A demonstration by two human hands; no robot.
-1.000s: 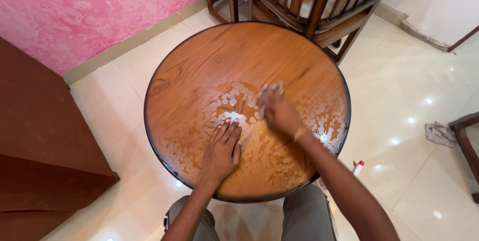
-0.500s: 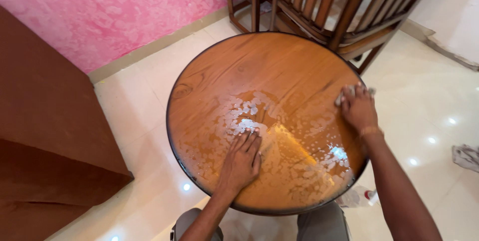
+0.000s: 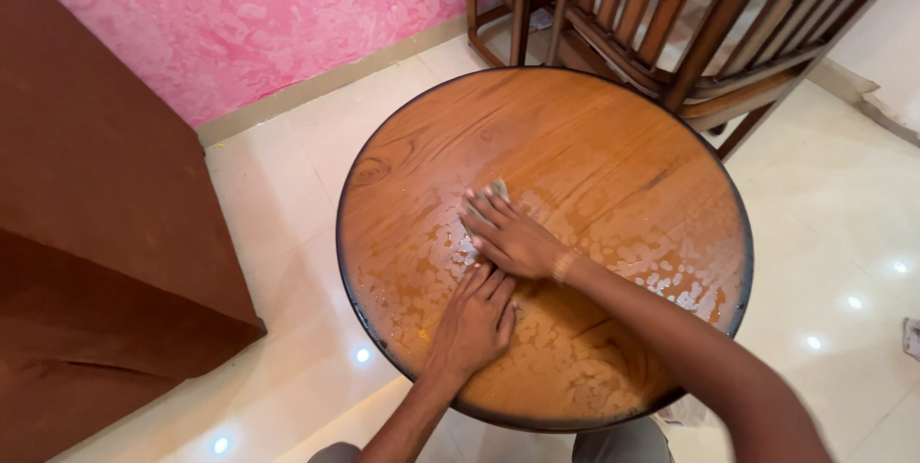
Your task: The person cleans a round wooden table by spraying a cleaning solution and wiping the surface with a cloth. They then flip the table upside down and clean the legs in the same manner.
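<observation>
A round wooden table (image 3: 575, 127) with a dark rim stands in front of me, its near half wet with patches of white foam. My right hand (image 3: 508, 236) presses a small pale cloth (image 3: 497, 189) flat on the tabletop left of centre; only the cloth's tip shows past the fingertips. My left hand (image 3: 475, 321) lies flat, fingers together, on the wet wood just below the right hand and touches its wrist. A thin bangle sits on my right wrist.
Wooden chairs (image 3: 671, 12) stand against the table's far side. A brown cabinet (image 3: 96, 233) fills the left. A pink wall (image 3: 240, 12) runs behind. The floor is glossy cream tile (image 3: 834, 233). A grey rag's edge (image 3: 911, 336) shows at far right.
My right hand swept the cloth from the table's right edge back to left of centre, clearing foam from the middle. The left hand stayed planted. The camera shifted left.
</observation>
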